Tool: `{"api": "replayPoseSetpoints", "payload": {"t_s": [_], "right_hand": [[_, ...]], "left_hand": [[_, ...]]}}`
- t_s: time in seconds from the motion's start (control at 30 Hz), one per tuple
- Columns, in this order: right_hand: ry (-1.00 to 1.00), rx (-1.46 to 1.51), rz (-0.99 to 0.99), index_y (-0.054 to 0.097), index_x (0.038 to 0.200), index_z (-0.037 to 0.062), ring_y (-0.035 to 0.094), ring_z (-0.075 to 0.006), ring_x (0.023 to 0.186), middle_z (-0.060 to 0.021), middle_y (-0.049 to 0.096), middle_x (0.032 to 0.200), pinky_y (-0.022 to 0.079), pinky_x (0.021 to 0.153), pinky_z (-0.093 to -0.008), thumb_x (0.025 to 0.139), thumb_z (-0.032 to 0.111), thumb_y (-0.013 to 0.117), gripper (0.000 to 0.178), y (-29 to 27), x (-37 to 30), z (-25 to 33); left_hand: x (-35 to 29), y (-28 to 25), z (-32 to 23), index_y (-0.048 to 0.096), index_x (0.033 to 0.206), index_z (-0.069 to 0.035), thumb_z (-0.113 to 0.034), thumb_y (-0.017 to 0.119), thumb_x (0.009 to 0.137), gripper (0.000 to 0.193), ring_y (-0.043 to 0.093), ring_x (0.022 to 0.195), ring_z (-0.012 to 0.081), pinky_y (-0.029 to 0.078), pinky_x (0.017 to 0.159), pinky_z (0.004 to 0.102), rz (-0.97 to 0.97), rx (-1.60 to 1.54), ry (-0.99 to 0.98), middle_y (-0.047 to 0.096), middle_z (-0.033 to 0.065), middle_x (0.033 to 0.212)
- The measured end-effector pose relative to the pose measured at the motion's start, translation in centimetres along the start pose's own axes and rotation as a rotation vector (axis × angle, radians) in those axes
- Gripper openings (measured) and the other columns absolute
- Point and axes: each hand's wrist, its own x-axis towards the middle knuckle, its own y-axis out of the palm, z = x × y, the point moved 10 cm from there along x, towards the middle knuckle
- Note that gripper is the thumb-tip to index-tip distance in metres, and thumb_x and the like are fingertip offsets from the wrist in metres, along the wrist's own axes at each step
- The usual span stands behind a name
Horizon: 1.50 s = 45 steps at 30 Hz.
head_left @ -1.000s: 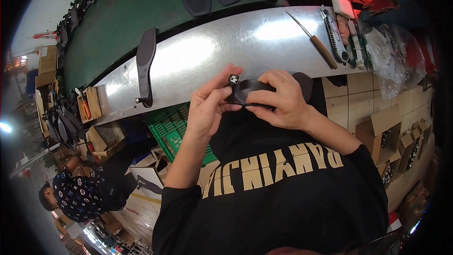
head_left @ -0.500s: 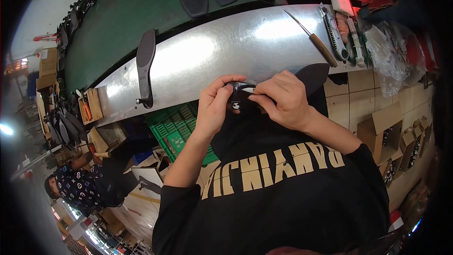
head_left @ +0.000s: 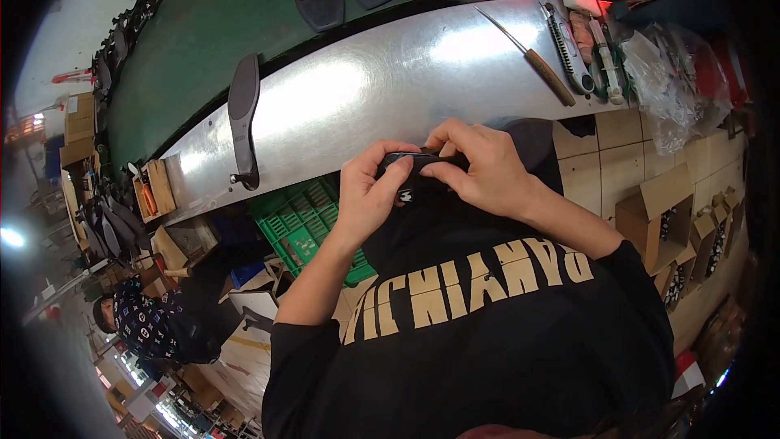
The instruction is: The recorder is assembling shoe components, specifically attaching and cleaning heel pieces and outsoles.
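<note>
Just in front of my body, both hands hold a dark shoe insole [head_left: 530,140] with a glossy black strap part at its left end. My left hand [head_left: 367,195] grips that end, thumb on top and fingers curled around the far side. With thumb and fingertips, my right hand [head_left: 494,169] pinches at the piece's middle. The broad end of the insole shows beyond my right knuckles. A small black-and-white patch hangs under the left thumb; I cannot make out what it is. My fingers hide much of the joint between strap and insole.
A similar insole [head_left: 244,110] lies on the metal bench edge [head_left: 349,89]. At the right are an awl [head_left: 536,69], a utility knife [head_left: 566,49], a syringe [head_left: 605,61] and a plastic bag [head_left: 670,85]. A green crate [head_left: 301,232] sits below. A co-worker [head_left: 158,317] is at far left.
The insole has turned in my hands, and its broad end sits lower behind my right hand. My right fingers have shifted over the strap part, and the white bit beneath them no longer shows.
</note>
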Motion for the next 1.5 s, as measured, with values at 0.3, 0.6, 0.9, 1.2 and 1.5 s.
{"api": "replayPoseSetpoints", "payload": {"t_s": [0.3, 0.6, 0.9, 1.2, 1.5], "right_hand": [[0.305, 0.670, 0.391, 0.066, 0.088, -0.0018, 0.058, -0.0052, 0.071, -0.0028, 0.066, 0.074, 0.045, 0.064, -0.0210, 0.084, 0.008, 0.070, 0.011, 2.5, 0.7, -2.0], [-0.291, -0.473, -0.656, 0.065, 0.113, 0.0067, 0.057, -0.0294, 0.100, -0.0122, 0.063, 0.107, 0.044, 0.087, -0.0373, 0.081, 0.004, 0.063, 0.032, -11.7, 3.3, -0.1], [0.051, -0.007, -0.128, 0.064, 0.104, 0.0022, 0.060, -0.0154, 0.068, -0.0073, 0.061, 0.081, 0.047, 0.063, -0.0287, 0.090, 0.005, 0.056, 0.016, -2.4, 0.9, -5.2], [0.205, 0.434, 0.236, 0.044, 0.140, 0.0048, 0.056, -0.0090, 0.062, -0.0036, 0.061, 0.068, 0.044, 0.060, -0.0237, 0.091, 0.000, 0.052, 0.050, 6.2, -1.1, -3.4], [0.491, 0.724, 0.402, 0.041, 0.143, 0.0059, 0.048, -0.0056, 0.052, -0.0027, 0.059, 0.070, 0.040, 0.050, -0.0195, 0.097, 0.010, 0.049, 0.047, 7.1, -2.2, -3.4]], "left_hand": [[-1.5, -0.3, -4.3, 0.067, 0.097, 0.001, -0.006, 0.060, 0.087, 0.013, 0.050, 0.062, 0.0032, 0.040, 0.057, 0.0191, -0.002, 0.025, 0.294, 0.062, -0.0014, 0.070], [-1.2, -8.5, 1.5, 0.056, 0.124, 0.000, -0.014, 0.054, 0.095, 0.032, 0.066, 0.084, 0.0175, 0.057, 0.059, 0.0273, -0.432, -0.662, 0.121, 0.064, 0.0105, 0.105], [1.1, -3.2, 7.3, 0.054, 0.125, -0.008, -0.025, 0.057, 0.093, 0.036, 0.065, 0.105, 0.0247, 0.054, 0.066, 0.0270, -0.278, -1.211, -0.212, 0.062, 0.0090, 0.117], [1.3, 1.5, 6.7, 0.062, 0.102, -0.012, -0.032, 0.064, 0.090, 0.024, 0.065, 0.080, 0.0143, 0.041, 0.046, 0.0233, -0.098, -1.434, -0.362, 0.068, 0.0018, 0.090], [0.5, -3.3, 4.4, 0.063, 0.096, -0.003, -0.043, 0.049, 0.098, 0.043, 0.061, 0.068, 0.0119, 0.040, 0.046, 0.0242, -0.380, -0.912, 0.049, 0.067, 0.0048, 0.081]]}}
